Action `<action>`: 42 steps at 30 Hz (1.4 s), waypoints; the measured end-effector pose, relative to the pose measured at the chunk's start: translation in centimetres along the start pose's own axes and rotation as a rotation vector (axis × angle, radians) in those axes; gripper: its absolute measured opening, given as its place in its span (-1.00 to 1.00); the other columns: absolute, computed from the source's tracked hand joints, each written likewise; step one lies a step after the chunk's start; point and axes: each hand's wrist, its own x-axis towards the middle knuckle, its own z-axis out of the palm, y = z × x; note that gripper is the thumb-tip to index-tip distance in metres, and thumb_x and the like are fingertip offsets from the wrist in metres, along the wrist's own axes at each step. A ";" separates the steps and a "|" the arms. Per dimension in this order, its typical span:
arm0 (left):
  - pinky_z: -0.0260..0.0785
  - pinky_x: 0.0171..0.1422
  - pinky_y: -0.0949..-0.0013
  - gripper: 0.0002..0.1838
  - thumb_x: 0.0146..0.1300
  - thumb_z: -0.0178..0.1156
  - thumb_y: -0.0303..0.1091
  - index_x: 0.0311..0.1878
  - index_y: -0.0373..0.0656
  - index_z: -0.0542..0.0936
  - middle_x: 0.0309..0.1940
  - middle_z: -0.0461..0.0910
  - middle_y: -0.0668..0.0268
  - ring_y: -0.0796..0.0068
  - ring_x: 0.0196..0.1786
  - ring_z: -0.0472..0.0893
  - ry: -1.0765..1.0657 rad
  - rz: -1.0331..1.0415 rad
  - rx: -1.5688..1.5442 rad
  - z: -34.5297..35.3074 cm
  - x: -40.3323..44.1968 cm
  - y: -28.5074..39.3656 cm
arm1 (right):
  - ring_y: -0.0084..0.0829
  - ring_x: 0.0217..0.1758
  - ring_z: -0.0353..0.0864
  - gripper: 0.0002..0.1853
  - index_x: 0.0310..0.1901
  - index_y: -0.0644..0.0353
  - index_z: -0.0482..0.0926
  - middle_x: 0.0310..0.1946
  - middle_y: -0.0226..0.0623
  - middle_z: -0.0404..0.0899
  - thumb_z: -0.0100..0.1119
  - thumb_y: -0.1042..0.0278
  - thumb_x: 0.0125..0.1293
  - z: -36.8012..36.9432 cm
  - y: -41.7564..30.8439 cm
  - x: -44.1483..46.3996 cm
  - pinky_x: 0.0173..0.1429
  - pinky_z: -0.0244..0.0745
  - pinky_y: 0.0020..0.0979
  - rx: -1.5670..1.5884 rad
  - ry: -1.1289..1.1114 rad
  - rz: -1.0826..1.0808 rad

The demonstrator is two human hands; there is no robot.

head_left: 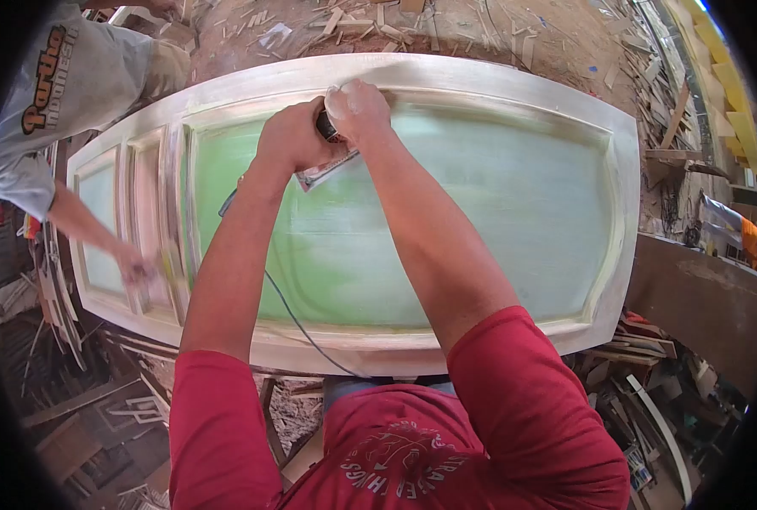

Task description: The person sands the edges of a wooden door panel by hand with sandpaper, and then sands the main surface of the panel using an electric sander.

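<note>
A large pale wooden panel door (497, 221) with green and whitish inset panels lies flat in front of me. Near its far edge, my left hand (297, 134) is wrapped round a dark power tool (326, 126) with a flat, pale base. My right hand (360, 106), dusted white, grips the same tool from the other side. The tool's base rests on the green panel close to the upper moulding. A thin cord (289, 310) runs over the door towards my waist. Palms and most fingertips are hidden.
At the left, another person in a grey shirt (98, 76) leans over the door, a blurred hand (140, 270) at its narrow panels. Wood scraps (378, 25) litter the floor beyond. Offcuts and boards (650, 399) are piled at the right, more at the lower left.
</note>
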 end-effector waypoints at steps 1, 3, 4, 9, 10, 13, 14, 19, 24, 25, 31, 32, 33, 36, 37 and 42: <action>0.66 0.20 -0.02 -0.23 -0.14 0.66 0.19 0.16 0.01 0.76 -0.01 0.86 0.04 -0.13 0.05 0.82 0.005 -0.032 0.014 0.3 -0.2 0.6 | 0.14 -0.08 0.84 -0.71 -0.22 0.15 0.82 -0.23 0.05 0.81 0.17 0.19 0.50 -1.0 -0.4 -0.3 0.07 0.78 0.08 0.042 -0.001 0.046; 0.66 0.21 -0.02 -0.24 -0.12 0.65 0.21 0.15 0.02 0.77 0.01 0.86 0.05 -0.10 0.07 0.82 -0.018 -0.083 0.032 0.9 -0.3 2.7 | 0.12 0.08 0.84 -0.62 -0.10 0.17 0.86 -0.03 0.10 0.82 0.12 0.10 0.54 -3.7 0.6 -0.3 0.24 0.74 0.05 -0.113 -0.182 -0.066; 0.66 0.21 -0.02 -0.24 -0.12 0.65 0.23 0.15 0.03 0.77 0.01 0.86 0.05 -0.09 0.08 0.82 -0.028 -0.106 0.038 1.4 -0.2 4.0 | 0.12 0.16 0.84 -0.57 -0.03 0.18 0.88 0.06 0.12 0.82 0.10 0.06 0.55 -5.2 1.4 -0.5 0.33 0.72 0.03 -0.194 -0.271 -0.122; 0.67 0.25 -0.04 -0.25 -0.01 0.59 0.31 0.14 -0.01 0.75 0.00 0.86 0.02 -0.09 0.11 0.82 0.008 -0.193 0.030 5.0 0.5 12.6 | 0.09 0.20 0.83 -0.58 -0.02 0.13 0.87 0.10 0.04 0.83 0.07 0.06 0.57 -8.3 9.3 -0.1 0.33 0.73 0.02 -0.191 -0.197 -0.113; 0.67 0.25 -0.04 -0.26 0.01 0.58 0.30 0.13 -0.04 0.74 -0.03 0.86 0.01 -0.09 0.09 0.83 0.027 -0.199 0.027 5.7 0.6 14.5 | 0.09 0.20 0.83 -0.58 -0.02 0.13 0.87 0.09 0.05 0.82 0.06 0.06 0.58 -9.5 10.7 -0.1 0.33 0.73 0.02 -0.181 -0.198 -0.094; 0.66 0.23 -0.08 -0.33 0.14 0.49 0.26 0.10 -0.10 0.72 -0.06 0.85 -0.05 -0.11 0.07 0.83 0.100 -0.180 -0.004 9.7 2.3 18.0 | 0.12 0.20 0.81 -0.54 0.00 0.15 0.85 0.11 0.07 0.81 0.02 0.00 0.59 -13.7 15.0 0.0 0.34 0.71 0.03 -0.278 -0.257 -0.163; 0.66 0.22 -0.09 -0.36 0.17 0.48 0.24 0.09 -0.10 0.72 -0.07 0.85 -0.05 -0.12 0.07 0.83 0.108 -0.184 -0.017 10.7 3.0 19.5 | 0.12 0.20 0.81 -0.53 0.00 0.15 0.85 0.11 0.08 0.81 0.02 0.00 0.59 -14.5 16.7 0.2 0.35 0.70 0.03 -0.281 -0.254 -0.159; 0.67 0.26 -0.09 -0.42 0.29 0.39 0.15 0.08 -0.21 0.69 -0.08 0.84 -0.09 -0.19 0.08 0.81 0.127 -0.213 -0.126 12.1 3.1 29.7 | 0.14 0.35 0.74 -0.50 0.13 0.10 0.85 0.23 0.08 0.78 0.12 -0.10 0.53 -18.6 24.1 1.0 0.47 0.60 0.04 -0.093 -0.223 0.153; 0.68 0.22 -0.12 -0.39 0.33 0.37 0.15 0.07 -0.29 0.66 -0.07 0.82 -0.15 -0.23 0.08 0.80 0.202 -0.226 -0.254 16.8 5.0 36.9 | 0.12 0.45 0.68 -0.41 0.23 0.21 0.80 0.33 0.09 0.72 0.13 -0.12 0.49 -25.0 29.2 0.4 0.52 0.56 0.05 -0.209 -0.270 0.216; 0.68 0.20 -0.14 -0.39 0.34 0.36 0.14 0.08 -0.29 0.65 -0.07 0.82 -0.17 -0.23 0.06 0.81 0.225 -0.230 -0.267 17.7 5.4 38.2 | 0.12 0.44 0.68 -0.42 0.23 0.19 0.80 0.33 0.08 0.73 0.13 -0.12 0.48 -26.3 29.8 -0.6 0.53 0.56 0.05 -0.212 -0.224 0.229; 0.73 0.09 -0.05 -0.60 0.43 0.28 -0.15 0.04 -0.35 0.57 -0.11 0.73 -0.14 -0.21 0.00 0.78 0.411 -0.109 -0.269 23.3 5.9 44.5 | 0.11 0.40 0.70 -0.49 0.24 0.07 0.81 0.29 0.05 0.75 0.08 -0.07 0.55 -30.8 38.5 -0.3 0.50 0.56 0.09 -0.500 -0.391 0.125; 0.74 0.08 -0.05 -0.60 0.42 0.28 -0.15 0.04 -0.35 0.57 -0.10 0.73 -0.14 -0.20 -0.01 0.78 0.404 -0.093 -0.277 23.7 5.7 45.1 | 0.12 0.40 0.70 -0.49 0.23 0.08 0.81 0.28 0.06 0.75 0.08 -0.08 0.55 -31.4 38.6 -0.8 0.49 0.56 0.09 -0.455 -0.350 0.186; 0.74 0.07 -0.05 -0.60 0.42 0.28 -0.16 0.03 -0.36 0.57 -0.10 0.72 -0.13 -0.20 -0.01 0.78 0.397 -0.077 -0.286 24.0 5.5 45.6 | 0.12 0.40 0.70 -0.48 0.23 0.08 0.81 0.28 0.07 0.75 0.08 -0.09 0.56 -32.0 38.5 -2.0 0.49 0.56 0.09 -0.411 -0.307 0.246; 0.74 0.03 -0.04 -0.60 0.40 0.29 -0.17 0.04 -0.37 0.57 -0.09 0.72 -0.15 -0.19 -0.01 0.78 0.392 -0.050 -0.325 24.3 5.3 45.2 | 0.15 0.38 0.70 -0.46 0.22 0.09 0.82 0.25 0.10 0.75 0.10 -0.14 0.55 -31.9 39.6 -2.7 0.48 0.55 0.09 -0.326 -0.234 0.257; 0.75 0.02 -0.04 -0.60 0.39 0.30 -0.17 0.04 -0.37 0.57 -0.08 0.71 -0.16 -0.19 -0.01 0.78 0.391 -0.042 -0.338 24.3 5.1 44.9 | 0.16 0.38 0.70 -0.45 0.22 0.09 0.82 0.24 0.11 0.75 0.11 -0.17 0.55 -31.3 40.4 -2.8 0.48 0.54 0.09 -0.304 -0.219 0.236; 0.75 0.01 -0.08 -0.58 0.39 0.30 -0.16 0.03 -0.39 0.57 -0.07 0.72 -0.18 -0.22 0.00 0.78 0.396 -0.052 -0.306 22.3 3.7 40.3 | 0.23 0.37 0.69 -0.41 0.20 0.10 0.82 0.24 0.13 0.75 0.09 -0.23 0.55 -26.5 37.3 -1.8 0.49 0.54 0.09 -0.372 -0.147 0.213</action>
